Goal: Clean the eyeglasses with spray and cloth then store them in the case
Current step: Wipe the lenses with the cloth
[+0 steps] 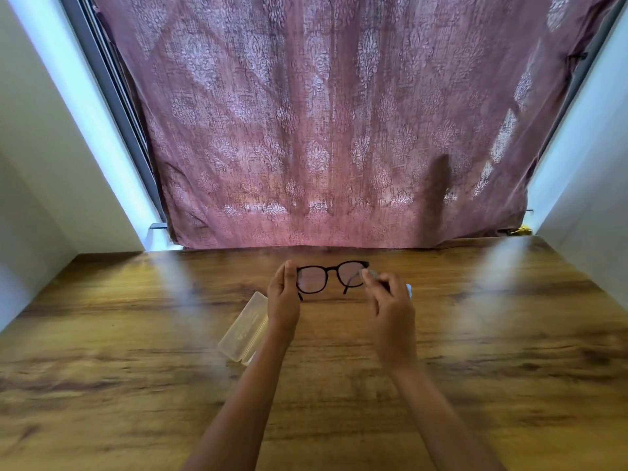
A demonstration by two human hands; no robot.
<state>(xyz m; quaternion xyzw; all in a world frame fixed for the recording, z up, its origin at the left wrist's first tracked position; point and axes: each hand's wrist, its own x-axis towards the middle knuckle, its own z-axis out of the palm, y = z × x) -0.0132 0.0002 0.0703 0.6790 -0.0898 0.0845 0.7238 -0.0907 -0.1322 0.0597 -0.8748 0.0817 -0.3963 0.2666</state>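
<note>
Black-framed eyeglasses are held up above the wooden table, lenses facing me and temples unfolded. My left hand grips the frame's left end. My right hand pinches a small grey cloth against the right lens edge. A light blue-white object peeks out behind my right hand; I cannot tell whether it is the spray bottle. A translucent pale case lies shut on the table, just left of my left wrist.
A mauve patterned curtain hangs along the table's far edge. White walls close in on both sides. The table reaches wide to the left and right of my arms.
</note>
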